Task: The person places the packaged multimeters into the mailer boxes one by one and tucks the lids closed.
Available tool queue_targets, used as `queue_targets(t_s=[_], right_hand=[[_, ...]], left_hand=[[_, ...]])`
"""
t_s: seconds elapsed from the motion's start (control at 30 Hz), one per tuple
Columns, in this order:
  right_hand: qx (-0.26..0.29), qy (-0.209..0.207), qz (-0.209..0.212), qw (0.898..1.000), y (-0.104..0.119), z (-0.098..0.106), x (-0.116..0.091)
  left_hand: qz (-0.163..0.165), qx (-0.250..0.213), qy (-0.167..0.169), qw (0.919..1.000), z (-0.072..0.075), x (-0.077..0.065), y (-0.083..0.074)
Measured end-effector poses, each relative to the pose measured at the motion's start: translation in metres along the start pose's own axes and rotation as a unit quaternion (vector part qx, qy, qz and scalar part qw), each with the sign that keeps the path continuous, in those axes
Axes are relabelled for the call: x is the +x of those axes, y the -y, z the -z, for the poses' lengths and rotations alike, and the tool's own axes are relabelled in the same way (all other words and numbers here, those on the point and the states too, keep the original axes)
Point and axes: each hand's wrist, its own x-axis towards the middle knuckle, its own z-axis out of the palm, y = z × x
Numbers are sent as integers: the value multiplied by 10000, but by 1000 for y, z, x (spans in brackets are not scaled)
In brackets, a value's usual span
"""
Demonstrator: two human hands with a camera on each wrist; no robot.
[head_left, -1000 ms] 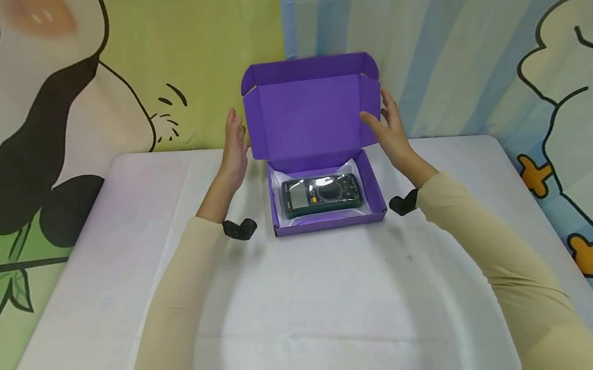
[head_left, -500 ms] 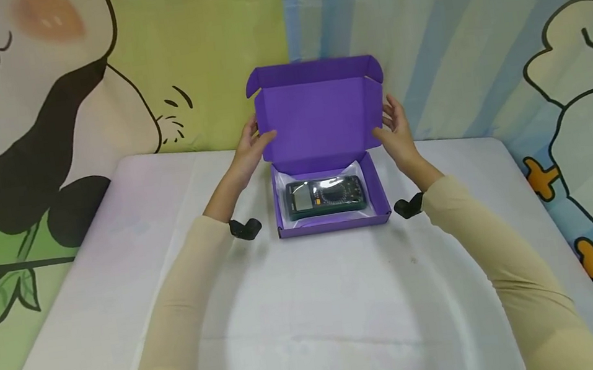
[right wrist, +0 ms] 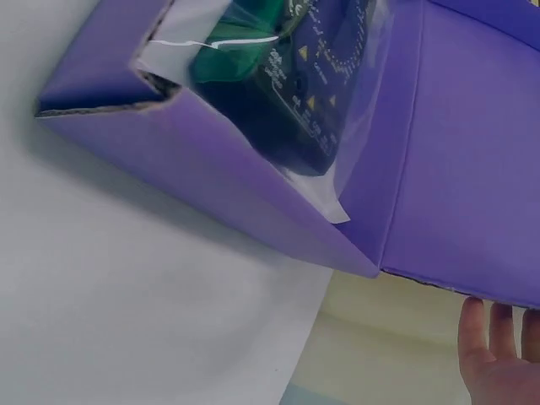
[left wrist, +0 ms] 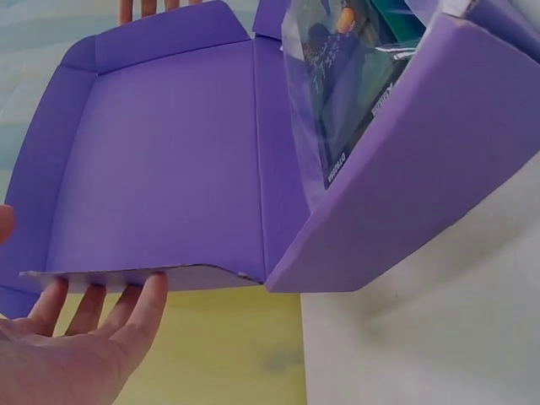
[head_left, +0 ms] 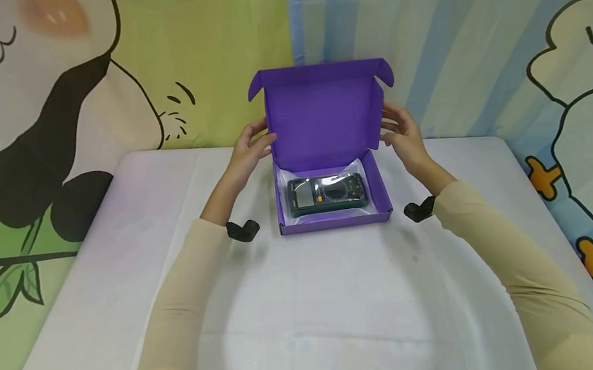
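A purple cardboard box [head_left: 336, 223] stands on the table with its lid [head_left: 327, 115] raised and tilted back. Inside lies a digital multimeter [head_left: 327, 193], dark with a green casing, in a clear plastic bag [left wrist: 309, 126]. At the lid's left side, the fingertips of my left hand [head_left: 248, 154] press on the side flap [left wrist: 143, 277], the thumb held apart. My right hand [head_left: 404, 136] is at the opposite side. In the right wrist view its straight fingers [right wrist: 474, 325] touch the lid's edge; the thumb is out of that view.
A white cloth covers the table [head_left: 294, 335]. Behind it hangs a printed backdrop [head_left: 211, 46] with cartoon animals, close to the raised lid. Black wrist cameras [head_left: 243, 231] sit at both cuffs.
My left hand has come in to the lid's left side. The lid's side flaps have folded inward and its front flap tips forward. My right thumb has moved off the lid's inner face.
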Motion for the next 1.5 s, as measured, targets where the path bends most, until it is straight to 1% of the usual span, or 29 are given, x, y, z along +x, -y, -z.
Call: queue_targets(t_s=[0.17, 0.27, 0.4, 0.47, 0.57, 0.67, 0.8, 0.83, 0.9, 1.03, 1.13, 1.2, 1.33, 1.5], right_hand=[[361, -59, 194, 9991, -2, 1, 0], [644, -52, 238, 9976, -4, 2, -1], [1208, -11, 210, 9924, -6, 4, -4], [1403, -41, 211, 9899, -6, 4, -6], [1561, -177, 103, 9875, -5, 4, -9], [1604, -317, -17, 9865, -4, 3, -11], [1721, -286, -254, 9843, 0, 5, -14], [1709, -236, -323, 9845, 1, 6, -14], [1600, -8, -426, 9862, 4, 8, -14], [1109, 643, -477, 9906, 10, 14, -14], [853, 1055, -501, 9895, 14, 19, -15], [771, 1238, -556, 9877, 16, 22, -16], [716, 1358, -693, 9857, 17, 25, -18], [801, 1301, -877, 9844, 15, 27, -16]], left_hand=[[-59, 9, 53, 10000, 2, -1, -2], [-100, -72, 66, 9999, 3, -2, -2], [-141, -228, 36, 9996, 2, -5, 0], [-179, -283, -18, 9994, 1, -7, 0], [-203, -363, -76, 9991, 0, -10, -1], [-224, -562, -61, 9981, -1, -12, -3], [-216, -807, -28, 9965, -1, -14, -2], [-219, -868, -23, 9960, -1, -15, -1], [-248, -914, -4, 9955, -1, -16, 0], [-360, -835, 41, 9958, 0, -18, 1], [-460, -749, 107, 9961, 1, -20, 1], [-501, -749, 152, 9958, 2, -22, 2], [-553, -720, 241, 9956, 3, -24, 3], [-600, -503, 369, 9963, 4, -24, 5]])
